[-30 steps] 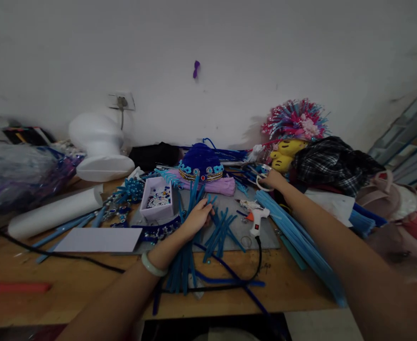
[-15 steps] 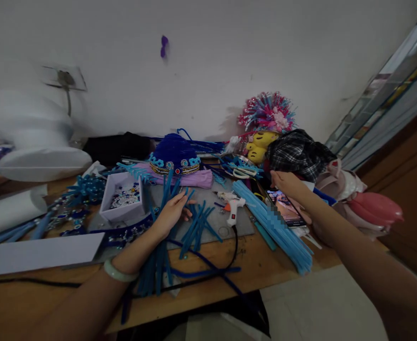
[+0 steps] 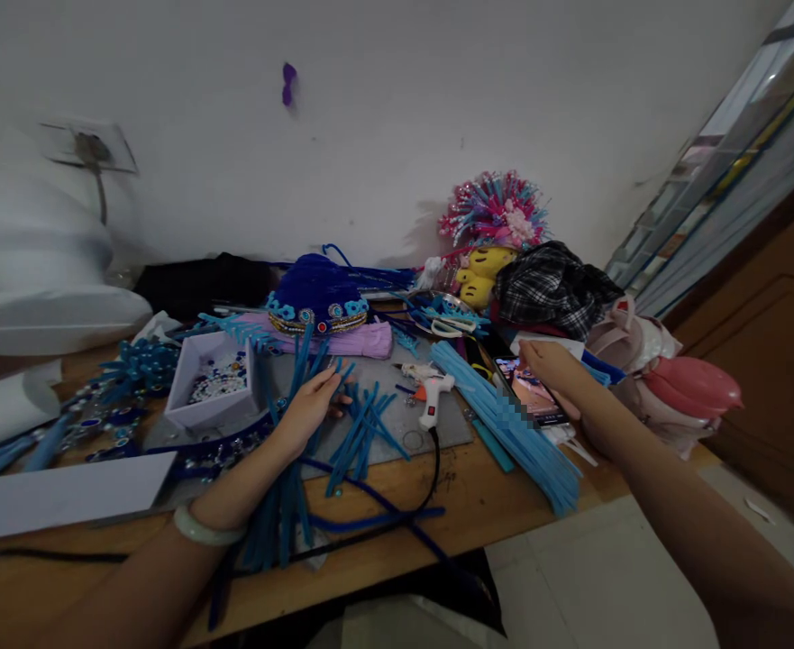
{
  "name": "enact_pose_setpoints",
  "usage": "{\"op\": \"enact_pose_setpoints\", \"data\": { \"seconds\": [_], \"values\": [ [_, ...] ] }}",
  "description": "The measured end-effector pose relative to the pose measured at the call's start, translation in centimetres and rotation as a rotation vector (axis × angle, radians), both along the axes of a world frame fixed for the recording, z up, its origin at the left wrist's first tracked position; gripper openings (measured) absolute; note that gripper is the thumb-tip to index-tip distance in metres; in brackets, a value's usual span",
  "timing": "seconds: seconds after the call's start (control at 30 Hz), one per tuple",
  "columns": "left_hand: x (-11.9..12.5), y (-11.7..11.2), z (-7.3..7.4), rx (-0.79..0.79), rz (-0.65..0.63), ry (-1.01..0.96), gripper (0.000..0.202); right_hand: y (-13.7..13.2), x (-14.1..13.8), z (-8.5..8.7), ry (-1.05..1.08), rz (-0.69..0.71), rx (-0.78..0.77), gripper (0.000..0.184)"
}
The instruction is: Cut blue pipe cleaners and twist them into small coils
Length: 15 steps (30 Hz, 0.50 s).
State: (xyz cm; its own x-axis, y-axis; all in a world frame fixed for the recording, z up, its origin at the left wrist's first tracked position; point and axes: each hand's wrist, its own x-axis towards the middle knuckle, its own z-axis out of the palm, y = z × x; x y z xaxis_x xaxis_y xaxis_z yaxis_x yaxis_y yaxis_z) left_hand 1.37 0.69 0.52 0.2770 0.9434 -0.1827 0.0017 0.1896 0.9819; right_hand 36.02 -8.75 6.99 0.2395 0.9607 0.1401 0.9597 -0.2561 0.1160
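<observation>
My left hand (image 3: pixel 312 406) is closed around a blue pipe cleaner (image 3: pixel 346 368), whose end shows past the fingertips. Beneath and beside this hand lie longer blue pipe cleaners (image 3: pixel 280 518), and a pile of short cut pieces (image 3: pixel 364 433) rests on the grey mat to its right. My right hand (image 3: pixel 551 368) is over the phone (image 3: pixel 538 406), fingers curled in and a fingertip at the upper part of its lit screen. A thick bundle of light blue pipe cleaners (image 3: pixel 511 428) lies left of the phone. Between the hands, the white glue gun (image 3: pixel 435 397) lies on the mat.
A white box (image 3: pixel 175 388) of beads and a blue beaded headpiece (image 3: pixel 319 293) stand behind my left hand. The glue gun's black cord (image 3: pixel 430 487) crosses the table front. Scissors (image 3: pixel 454 326), a yellow plush toy (image 3: pixel 481 279) and a pink bag (image 3: pixel 690 397) sit farther right.
My right hand has come down from the phone's upper edge onto its screen. My left hand keeps its hold on the pipe cleaner. The whole view has shifted slightly to the right.
</observation>
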Motion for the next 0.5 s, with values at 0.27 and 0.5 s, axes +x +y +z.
{"op": "enact_pose_setpoints", "data": {
  "seconds": [0.27,0.5],
  "values": [
    [0.02,0.08,-0.37,0.002,-0.022,0.007,0.044,-0.3,-0.25,0.32,0.065,0.001,0.018,0.039],
    [0.03,0.24,-0.61,0.001,-0.028,-0.005,0.044,-0.45,-0.51,0.85,0.128,-0.076,0.033,0.042]
  ]
}}
